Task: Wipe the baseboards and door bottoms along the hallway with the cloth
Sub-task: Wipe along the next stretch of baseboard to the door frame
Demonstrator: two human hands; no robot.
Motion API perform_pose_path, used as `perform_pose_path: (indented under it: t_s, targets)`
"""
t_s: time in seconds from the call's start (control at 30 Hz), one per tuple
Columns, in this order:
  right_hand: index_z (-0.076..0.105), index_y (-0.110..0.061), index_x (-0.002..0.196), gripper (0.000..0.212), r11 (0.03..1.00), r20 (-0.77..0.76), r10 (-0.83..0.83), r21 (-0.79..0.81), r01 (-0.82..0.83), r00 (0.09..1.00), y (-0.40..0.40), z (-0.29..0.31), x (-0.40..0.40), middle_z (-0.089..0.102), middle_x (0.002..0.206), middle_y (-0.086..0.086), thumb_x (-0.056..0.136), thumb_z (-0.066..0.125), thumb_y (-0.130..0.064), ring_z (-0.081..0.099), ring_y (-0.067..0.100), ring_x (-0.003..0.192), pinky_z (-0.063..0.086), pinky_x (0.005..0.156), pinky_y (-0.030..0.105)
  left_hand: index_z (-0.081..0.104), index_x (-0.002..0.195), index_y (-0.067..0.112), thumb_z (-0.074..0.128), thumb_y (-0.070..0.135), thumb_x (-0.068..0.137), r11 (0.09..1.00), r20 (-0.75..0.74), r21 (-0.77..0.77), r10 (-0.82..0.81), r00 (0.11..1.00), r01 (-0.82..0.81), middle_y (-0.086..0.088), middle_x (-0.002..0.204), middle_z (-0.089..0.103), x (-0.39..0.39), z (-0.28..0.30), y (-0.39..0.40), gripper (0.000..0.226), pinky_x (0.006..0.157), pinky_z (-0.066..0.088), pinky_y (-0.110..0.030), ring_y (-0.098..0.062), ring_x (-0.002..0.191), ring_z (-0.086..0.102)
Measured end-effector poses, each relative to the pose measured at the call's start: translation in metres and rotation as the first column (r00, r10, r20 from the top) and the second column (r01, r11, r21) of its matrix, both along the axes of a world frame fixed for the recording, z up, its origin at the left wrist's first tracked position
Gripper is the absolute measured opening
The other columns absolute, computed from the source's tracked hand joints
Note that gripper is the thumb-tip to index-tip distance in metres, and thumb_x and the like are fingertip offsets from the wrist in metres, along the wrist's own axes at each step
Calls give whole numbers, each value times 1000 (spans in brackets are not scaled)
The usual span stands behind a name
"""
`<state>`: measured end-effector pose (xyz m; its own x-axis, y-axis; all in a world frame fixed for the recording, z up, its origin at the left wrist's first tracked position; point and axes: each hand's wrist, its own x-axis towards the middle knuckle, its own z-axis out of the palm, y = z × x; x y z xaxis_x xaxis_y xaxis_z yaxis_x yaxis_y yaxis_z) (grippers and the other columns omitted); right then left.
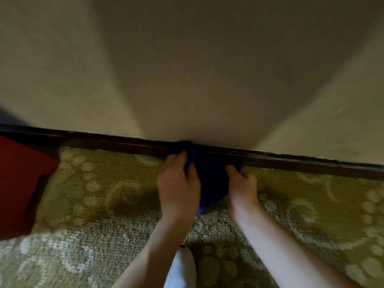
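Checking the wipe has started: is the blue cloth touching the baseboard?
Touching. The head view shows the blue cloth bunched over the dark baseboard, gripped by the left hand and right hand.

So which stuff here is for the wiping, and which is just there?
For the job: dark blue cloth, gripped by left hand and right hand; dark wooden baseboard.
Just there: green patterned carpet, beige wall, red panel.

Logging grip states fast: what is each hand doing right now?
Left hand: fingers curled, gripping the dark blue cloth against the dark wooden baseboard.
Right hand: gripping the same cloth's right edge.
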<state>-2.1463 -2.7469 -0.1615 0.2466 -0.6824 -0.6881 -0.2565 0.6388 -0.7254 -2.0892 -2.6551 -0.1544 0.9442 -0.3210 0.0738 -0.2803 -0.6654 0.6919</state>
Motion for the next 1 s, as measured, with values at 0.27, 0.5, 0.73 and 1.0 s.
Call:
perform_pose_path:
  t_s: [0.27,0.5,0.73,1.0]
  targets:
    - [64,-8,90,14,974,-186,-174,-178,141,967,-6,3,7,69,89,10,87,59,-20,68,30,86,55,76,43,68,102,2,59,7,87,989,30,68,-134,991,132,-14,95,65,-13,-6,-15,18,72,42,-28,-30,83,63]
    - [59,-12,91,8,922,-232,-156,-383,57,960,-14,-3,-14,67,91,9,91,55,-19,66,31,92,53,81,41,63,125,12,53,11,94,983,-165,-75,-177,970,167,-6,116,64,-21,-4,-22,32,89,44,-29,-23,104,60]
    - [64,-9,103,16,927,-257,-93,-375,-10,962,-15,-12,-19,71,100,14,91,54,-11,67,31,94,54,86,44,66,122,13,48,24,88,954,-167,-16,-297,940,299,-4,115,61,-23,-10,-29,40,87,46,-27,-23,102,61]
    - [46,-3,107,12,799,-202,-259,-594,92,945,-32,11,-11,52,96,7,97,47,-8,55,21,88,34,69,19,64,111,25,52,22,96,913,-728,-299,-31,685,-277,1,106,69,-41,-8,-31,19,87,56,-47,-20,96,66]
